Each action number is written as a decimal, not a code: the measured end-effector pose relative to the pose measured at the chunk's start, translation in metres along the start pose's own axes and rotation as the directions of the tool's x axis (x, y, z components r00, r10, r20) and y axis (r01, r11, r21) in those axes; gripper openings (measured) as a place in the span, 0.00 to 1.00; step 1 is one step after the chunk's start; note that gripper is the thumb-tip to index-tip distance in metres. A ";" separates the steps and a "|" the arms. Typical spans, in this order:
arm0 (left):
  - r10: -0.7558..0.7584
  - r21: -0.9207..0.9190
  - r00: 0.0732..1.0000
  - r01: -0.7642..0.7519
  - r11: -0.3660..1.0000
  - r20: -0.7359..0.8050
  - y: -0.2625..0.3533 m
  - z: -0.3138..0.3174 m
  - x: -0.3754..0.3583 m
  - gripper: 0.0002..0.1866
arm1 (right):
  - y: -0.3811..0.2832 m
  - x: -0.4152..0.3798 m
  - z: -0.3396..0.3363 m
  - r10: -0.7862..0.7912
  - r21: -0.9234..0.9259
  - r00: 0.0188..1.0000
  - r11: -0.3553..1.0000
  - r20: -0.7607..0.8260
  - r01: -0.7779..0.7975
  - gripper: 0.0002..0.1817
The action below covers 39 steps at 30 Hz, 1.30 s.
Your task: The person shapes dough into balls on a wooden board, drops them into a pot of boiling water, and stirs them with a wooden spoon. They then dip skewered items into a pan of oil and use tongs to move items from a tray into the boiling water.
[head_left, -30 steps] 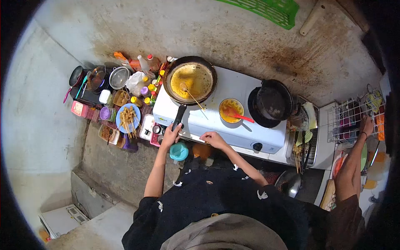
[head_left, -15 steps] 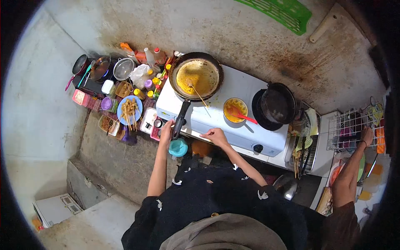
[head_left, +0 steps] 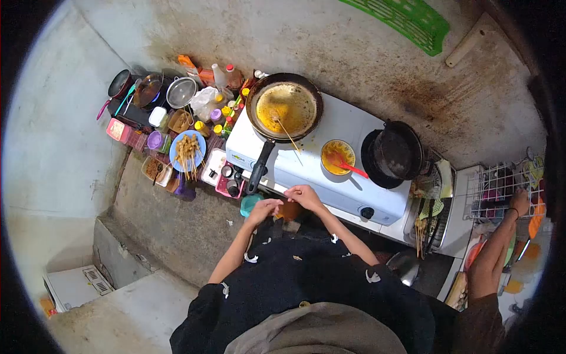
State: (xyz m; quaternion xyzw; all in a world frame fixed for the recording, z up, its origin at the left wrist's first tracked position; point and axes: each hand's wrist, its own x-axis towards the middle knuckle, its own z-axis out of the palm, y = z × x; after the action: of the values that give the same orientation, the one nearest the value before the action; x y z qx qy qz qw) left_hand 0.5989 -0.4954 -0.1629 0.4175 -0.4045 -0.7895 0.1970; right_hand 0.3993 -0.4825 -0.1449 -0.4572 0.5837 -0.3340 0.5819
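My left hand [head_left: 266, 210] is in front of the stove, just below the end of a black pan handle [head_left: 259, 168] and apart from it. Its fingers are loosely bent and no object shows in them. Close by on the right, my right hand [head_left: 302, 196] hovers at the stove's front edge, fingers slightly curled and apart, with nothing visible in it. The frying pan [head_left: 312, 121] on the left burner has a yellow mixture [head_left: 276, 112] inside and a skewer [head_left: 289, 133] leaning over its rim. A patterned bowl [head_left: 330, 147] with a red spoon [head_left: 354, 171] stands on the stove.
A black wok [head_left: 398, 150] occupies the right burner. To the left are a blue plate [head_left: 200, 154] of skewered food, bottles and jars. A turquoise container [head_left: 249, 203] sits below my hands. At right, another person's hand [head_left: 519, 202] reaches to a wire rack [head_left: 480, 192].
My left hand has moved right, away from beside the pan handle, towards my right hand. My right hand stays nearly in place. The view has shifted slightly.
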 end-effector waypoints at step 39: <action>0.472 0.209 0.733 -0.427 0.880 -0.490 0.020 -0.033 -0.032 0.21 | -0.045 0.047 -0.024 0.069 0.463 0.906 0.874 -0.418 0.147 0.22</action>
State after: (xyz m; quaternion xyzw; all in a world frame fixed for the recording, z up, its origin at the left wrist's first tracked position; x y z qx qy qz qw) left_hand 0.6436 -0.5027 -0.1413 0.5150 -0.4555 -0.5558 0.4674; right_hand 0.3869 -0.5450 -0.1185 -0.2259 0.5836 -0.5718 0.5305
